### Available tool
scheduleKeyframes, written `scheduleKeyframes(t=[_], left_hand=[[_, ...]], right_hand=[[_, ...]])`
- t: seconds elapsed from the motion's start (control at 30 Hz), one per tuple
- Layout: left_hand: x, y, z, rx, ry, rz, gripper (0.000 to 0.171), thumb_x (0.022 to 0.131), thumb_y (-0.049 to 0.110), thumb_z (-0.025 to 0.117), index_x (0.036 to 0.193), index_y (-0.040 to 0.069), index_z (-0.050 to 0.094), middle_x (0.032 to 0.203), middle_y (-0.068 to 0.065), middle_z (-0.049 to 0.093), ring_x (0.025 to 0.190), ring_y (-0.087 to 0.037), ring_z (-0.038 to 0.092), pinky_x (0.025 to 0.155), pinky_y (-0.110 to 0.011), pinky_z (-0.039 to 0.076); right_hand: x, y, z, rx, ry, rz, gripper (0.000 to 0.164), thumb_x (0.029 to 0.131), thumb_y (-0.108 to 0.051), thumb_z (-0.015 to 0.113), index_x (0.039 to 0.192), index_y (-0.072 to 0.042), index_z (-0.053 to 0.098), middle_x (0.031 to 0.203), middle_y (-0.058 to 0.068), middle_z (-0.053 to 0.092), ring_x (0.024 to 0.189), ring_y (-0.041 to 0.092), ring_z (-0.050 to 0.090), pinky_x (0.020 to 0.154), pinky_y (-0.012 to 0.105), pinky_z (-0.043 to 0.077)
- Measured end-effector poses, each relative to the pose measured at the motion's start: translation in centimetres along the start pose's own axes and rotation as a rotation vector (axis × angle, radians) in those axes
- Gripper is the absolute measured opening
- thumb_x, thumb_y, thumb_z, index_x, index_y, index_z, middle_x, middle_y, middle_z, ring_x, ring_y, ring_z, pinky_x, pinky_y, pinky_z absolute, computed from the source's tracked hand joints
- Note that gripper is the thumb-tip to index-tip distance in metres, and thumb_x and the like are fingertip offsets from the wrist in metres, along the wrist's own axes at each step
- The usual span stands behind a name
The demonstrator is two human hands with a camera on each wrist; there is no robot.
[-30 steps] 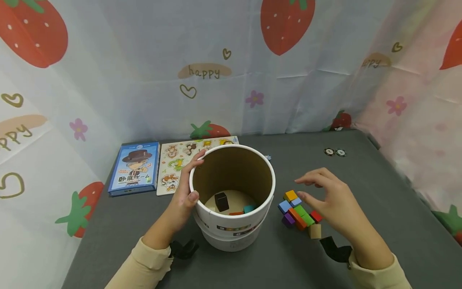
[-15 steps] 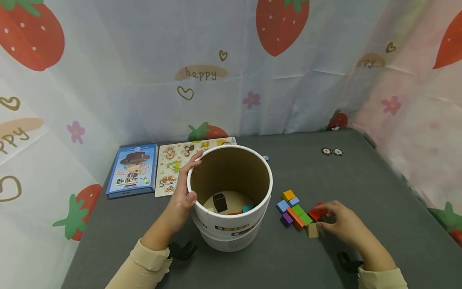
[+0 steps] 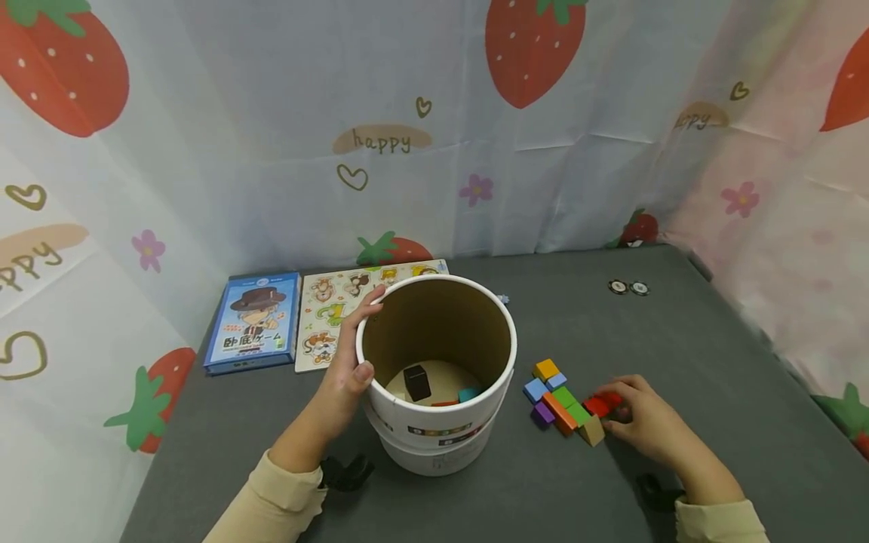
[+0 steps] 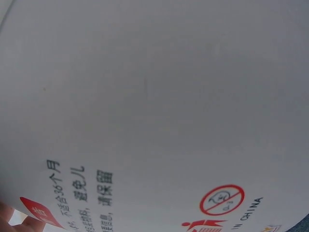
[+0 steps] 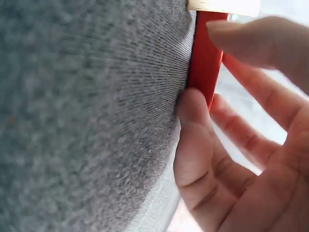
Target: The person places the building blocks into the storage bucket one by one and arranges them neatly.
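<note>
A tall white bucket (image 3: 437, 460) stands upright on the table. My left hand (image 3: 342, 377) grips its rim on the left, fingers over the edge. In the left wrist view the white wall of the bucket (image 4: 149, 106) fills nearly everything, with fingertips at the lower left corner. Right of it, my right hand (image 3: 645, 422) holds a red wooden block (image 3: 600, 405) between thumb and fingers, low at the tabletop. The right wrist view has this red block (image 5: 206, 60) against a pale wooden block (image 5: 224, 6). Green, orange, blue, purple and yellow blocks (image 3: 562, 397) lie grouped beside it.
Inside the bucket lie a black block (image 3: 417, 381), a teal block (image 3: 468, 394) and an orange piece (image 3: 444, 403). Behind are a blue game box (image 3: 253, 323) and an animal picture board (image 3: 319, 317). Two round chips (image 3: 627, 287) lie at the back right.
My right hand has come down from above the blocks to the red block at the right of the group. The pale wooden block has turned askew. My left hand stays on the rim.
</note>
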State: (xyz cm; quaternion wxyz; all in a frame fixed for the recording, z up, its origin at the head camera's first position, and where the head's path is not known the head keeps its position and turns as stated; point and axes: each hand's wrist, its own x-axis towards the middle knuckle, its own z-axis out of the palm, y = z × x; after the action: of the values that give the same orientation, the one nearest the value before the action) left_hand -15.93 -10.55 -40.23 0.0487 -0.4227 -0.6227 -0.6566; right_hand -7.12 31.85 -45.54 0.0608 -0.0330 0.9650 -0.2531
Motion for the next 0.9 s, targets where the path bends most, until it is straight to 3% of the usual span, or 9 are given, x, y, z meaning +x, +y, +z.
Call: scheduleKeyframes(t=[0.13, 0.3, 0.6, 0.73, 0.9], left_hand=[[0.0, 0.1, 0.0, -0.003, -0.005, 0.0, 0.081, 0.093, 0.058, 0.044, 0.143, 0.0, 0.016, 0.158, -0.01, 0.006, 0.142, -0.036, 0.006, 0.102, -0.066, 0.021], [0.0, 0.2, -0.1, -0.003, -0.005, -0.008, 0.082, 0.093, 0.059, 0.044, 0.143, 0.0, 0.016, 0.158, -0.009, 0.006, 0.142, -0.036, 0.006, 0.102, -0.066, 0.021], [0.1, 0.0, -0.1, 0.024, -0.001, 0.012, 0.082, 0.093, 0.061, 0.042, 0.142, 0.0, 0.017, 0.158, -0.011, 0.007, 0.141, -0.04, 0.008, 0.1, -0.066, 0.023], [0.1, -0.2, -0.1, 0.028, 0.003, 0.008, 0.082, 0.093, 0.061, 0.042, 0.142, 0.0, 0.018, 0.157, -0.012, 0.007, 0.141, -0.039, 0.008, 0.102, -0.063, 0.025], [-0.1, -0.2, -0.1, 0.018, 0.006, 0.0, 0.082, 0.093, 0.061, 0.042, 0.142, 0.001, 0.018, 0.157, -0.013, 0.007, 0.141, -0.038, 0.009, 0.097, -0.071, 0.022]], right_hand=[[0.2, 0.0, -0.1, -0.061, -0.023, 0.049, 0.039, 0.075, -0.008, 0.079, 0.108, -0.011, 0.059, 0.111, 0.019, 0.046, 0.082, 0.028, 0.057, 0.064, 0.043, 0.049], [0.2, 0.1, -0.4, -0.081, -0.066, 0.074, 0.043, 0.072, -0.011, 0.081, 0.106, -0.011, 0.055, 0.106, 0.02, 0.044, 0.081, 0.03, 0.056, 0.062, 0.045, 0.048], [-1.0, 1.0, -0.9, -0.091, -0.092, 0.136, 0.047, 0.068, -0.039, 0.085, 0.086, -0.016, 0.049, 0.097, 0.014, 0.039, 0.072, 0.024, 0.048, 0.059, 0.039, 0.039], [-1.4, 1.3, -0.9, -0.085, -0.062, 0.143, 0.042, 0.071, -0.036, 0.084, 0.085, -0.016, 0.05, 0.096, 0.014, 0.041, 0.07, 0.023, 0.047, 0.058, 0.038, 0.038], [-2.1, 1.1, -1.6, -0.072, -0.014, 0.164, 0.042, 0.073, -0.04, 0.081, 0.096, -0.013, 0.06, 0.103, 0.019, 0.046, 0.072, 0.022, 0.051, 0.057, 0.037, 0.042]])
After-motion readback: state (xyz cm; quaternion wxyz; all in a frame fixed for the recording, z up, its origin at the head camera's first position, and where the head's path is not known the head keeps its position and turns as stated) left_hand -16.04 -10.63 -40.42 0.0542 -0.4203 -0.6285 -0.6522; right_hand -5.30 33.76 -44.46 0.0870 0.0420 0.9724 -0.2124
